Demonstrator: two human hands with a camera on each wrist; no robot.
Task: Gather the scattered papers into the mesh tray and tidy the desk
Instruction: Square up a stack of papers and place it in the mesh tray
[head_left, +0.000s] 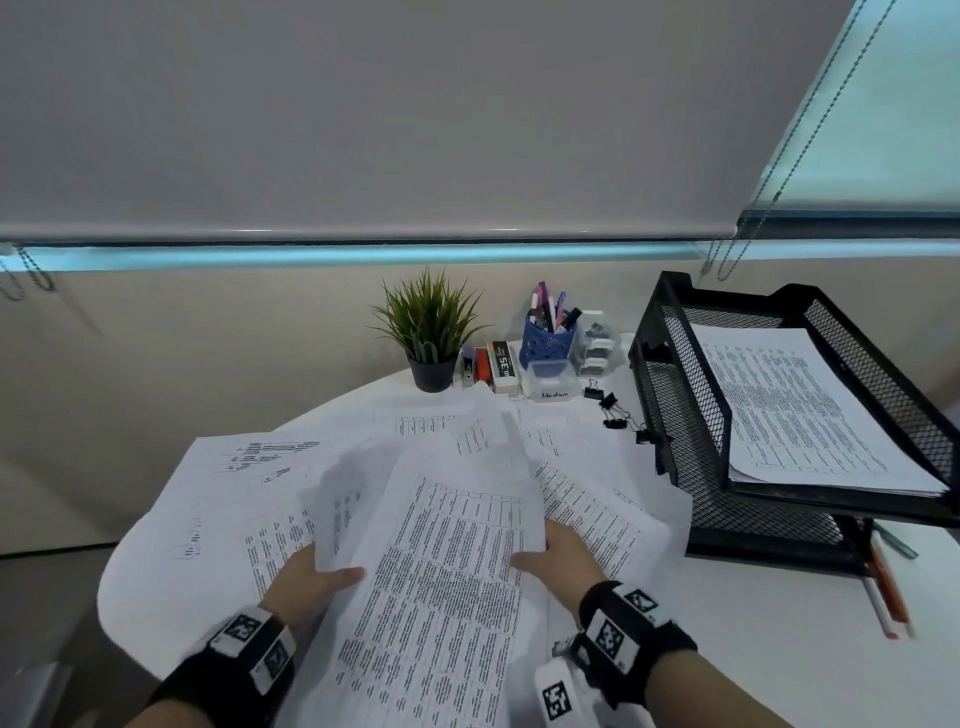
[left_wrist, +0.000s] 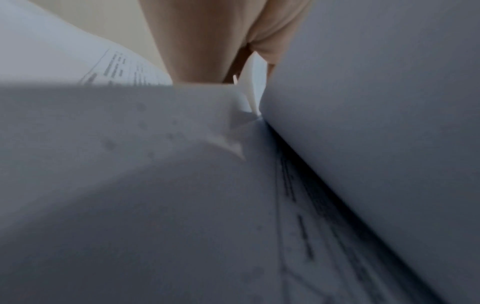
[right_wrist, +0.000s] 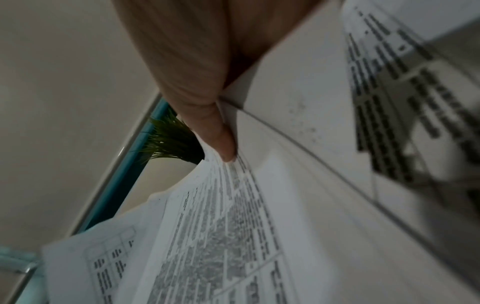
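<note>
Both hands hold a loose bundle of printed papers (head_left: 447, 551) lifted over the near middle of the white desk (head_left: 779, 623). My left hand (head_left: 311, 577) grips the bundle's left edge, thumb on top. My right hand (head_left: 556, 556) grips its right edge. In the right wrist view the thumb (right_wrist: 223, 144) presses on the printed sheets (right_wrist: 221, 236). The left wrist view is filled with paper (left_wrist: 155, 185) and part of the hand. More scattered papers (head_left: 249, 483) lie underneath. The black mesh tray (head_left: 691, 415) stands at the right with a stack of papers (head_left: 795, 405) in its top tier.
A small potted plant (head_left: 431, 332), a blue pen cup (head_left: 548, 338), staple boxes and a clear box (head_left: 553, 382) line the desk's back. Black binder clips (head_left: 615, 410) lie left of the tray. Pencils (head_left: 888, 587) lie at the right below the tray.
</note>
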